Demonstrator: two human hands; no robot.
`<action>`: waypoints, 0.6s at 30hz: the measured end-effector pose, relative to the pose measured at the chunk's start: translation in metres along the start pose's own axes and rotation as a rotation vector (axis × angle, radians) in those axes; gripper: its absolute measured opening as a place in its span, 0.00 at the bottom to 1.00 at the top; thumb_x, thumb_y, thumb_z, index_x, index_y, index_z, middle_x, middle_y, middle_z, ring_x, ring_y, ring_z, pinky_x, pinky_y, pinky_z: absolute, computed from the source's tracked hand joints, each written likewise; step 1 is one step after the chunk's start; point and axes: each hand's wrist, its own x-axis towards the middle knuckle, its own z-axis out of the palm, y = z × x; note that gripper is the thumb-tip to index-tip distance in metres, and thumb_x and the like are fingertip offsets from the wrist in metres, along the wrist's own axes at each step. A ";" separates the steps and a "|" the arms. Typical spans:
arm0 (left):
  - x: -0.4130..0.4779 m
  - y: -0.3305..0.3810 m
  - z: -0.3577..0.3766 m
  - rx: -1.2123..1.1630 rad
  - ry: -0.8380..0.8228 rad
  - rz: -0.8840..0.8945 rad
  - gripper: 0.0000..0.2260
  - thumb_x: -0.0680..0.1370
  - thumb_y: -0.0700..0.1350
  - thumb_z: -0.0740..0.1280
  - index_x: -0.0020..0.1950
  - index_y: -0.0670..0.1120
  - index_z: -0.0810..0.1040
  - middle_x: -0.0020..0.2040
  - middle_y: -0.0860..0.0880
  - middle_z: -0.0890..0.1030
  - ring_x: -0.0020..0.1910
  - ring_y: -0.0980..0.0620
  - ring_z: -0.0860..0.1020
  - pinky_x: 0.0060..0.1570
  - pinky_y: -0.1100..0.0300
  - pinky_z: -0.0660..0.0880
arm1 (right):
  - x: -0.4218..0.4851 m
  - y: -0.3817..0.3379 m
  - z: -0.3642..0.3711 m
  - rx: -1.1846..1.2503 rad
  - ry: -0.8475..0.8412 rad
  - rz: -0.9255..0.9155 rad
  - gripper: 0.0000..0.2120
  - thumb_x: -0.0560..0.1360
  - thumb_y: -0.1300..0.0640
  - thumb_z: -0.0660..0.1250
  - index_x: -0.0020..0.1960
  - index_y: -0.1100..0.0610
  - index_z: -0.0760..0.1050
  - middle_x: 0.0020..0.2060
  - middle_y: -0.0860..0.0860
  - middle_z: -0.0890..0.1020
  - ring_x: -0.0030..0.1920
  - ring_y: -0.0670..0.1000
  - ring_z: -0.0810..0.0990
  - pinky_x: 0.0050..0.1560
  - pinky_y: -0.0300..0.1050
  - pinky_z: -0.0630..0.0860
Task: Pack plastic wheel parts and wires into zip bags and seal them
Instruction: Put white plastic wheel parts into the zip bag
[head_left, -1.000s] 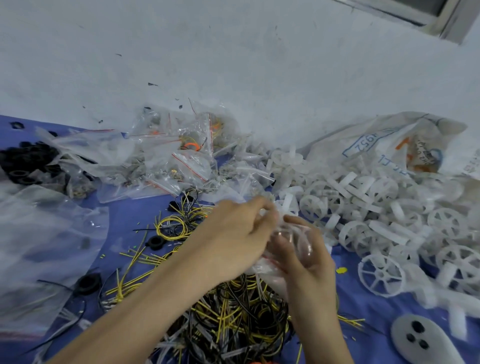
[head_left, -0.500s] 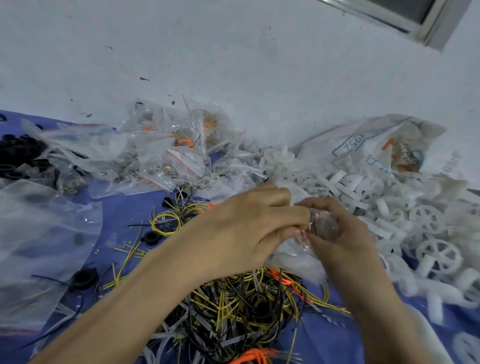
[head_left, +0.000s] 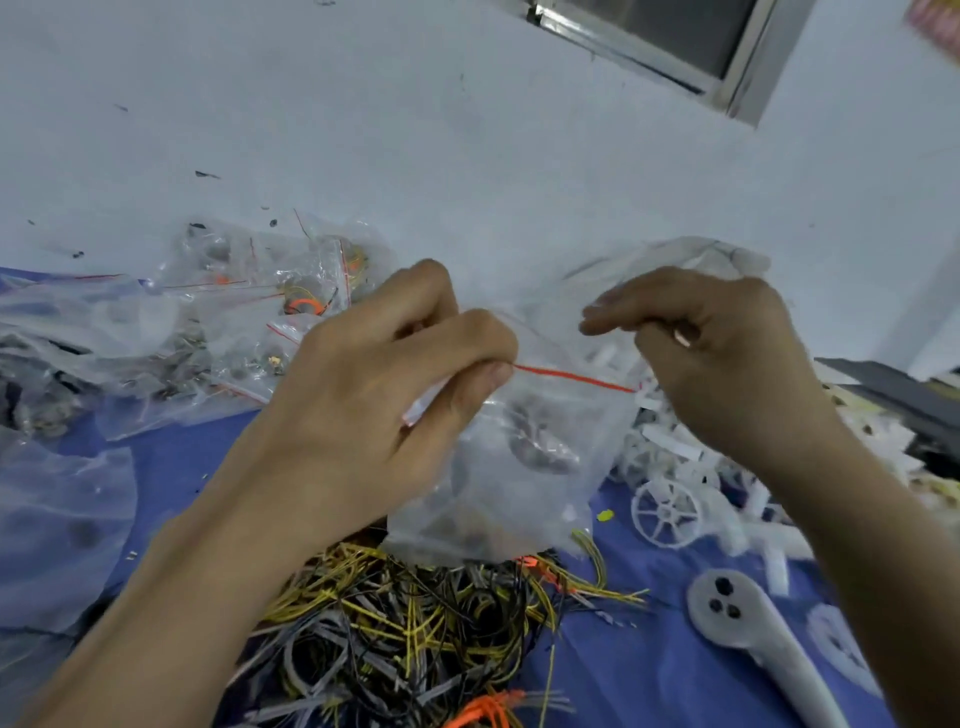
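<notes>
Our left hand pinches the left end of the red zip strip between the thumb and curled fingers. Our right hand curls its fingers at the strip's right end and seems to grip the lip of the clear zip bag there, though the pinch itself is hidden. The bag hangs between both hands, above the heap of wires.

We judge sealing to be the step in hand. To do it well, we should hold the strip taut and level, then run a pinch from one end to the other, keeping the plastic and contents out of the track.

Inside the bag we see dark rounded parts, too blurred to name. At the rear left lies a heap of small filled zip bags, one showing orange and yellow wire. A larger clear bag lies flat at the left. Loose white spoked wheels lie to the right on the blue cloth.
</notes>
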 end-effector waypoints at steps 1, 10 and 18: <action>0.000 -0.002 -0.001 -0.002 -0.013 -0.008 0.09 0.78 0.44 0.61 0.44 0.43 0.79 0.37 0.47 0.71 0.35 0.52 0.69 0.36 0.63 0.65 | 0.004 0.006 -0.003 0.167 -0.073 0.056 0.16 0.69 0.65 0.61 0.42 0.47 0.84 0.44 0.42 0.84 0.46 0.42 0.80 0.47 0.29 0.72; -0.006 -0.013 0.005 -0.070 -0.051 -0.109 0.07 0.77 0.47 0.61 0.43 0.49 0.76 0.37 0.53 0.72 0.39 0.61 0.73 0.39 0.71 0.67 | -0.062 0.207 0.023 -0.408 -0.556 0.963 0.31 0.73 0.56 0.71 0.72 0.55 0.62 0.68 0.61 0.68 0.61 0.60 0.74 0.55 0.47 0.72; -0.004 -0.022 0.012 -0.111 -0.060 -0.126 0.07 0.77 0.49 0.61 0.44 0.50 0.76 0.38 0.54 0.74 0.39 0.57 0.74 0.39 0.65 0.68 | -0.085 0.230 0.043 -0.295 -0.364 0.955 0.30 0.69 0.55 0.75 0.63 0.56 0.61 0.52 0.61 0.78 0.47 0.57 0.77 0.33 0.42 0.69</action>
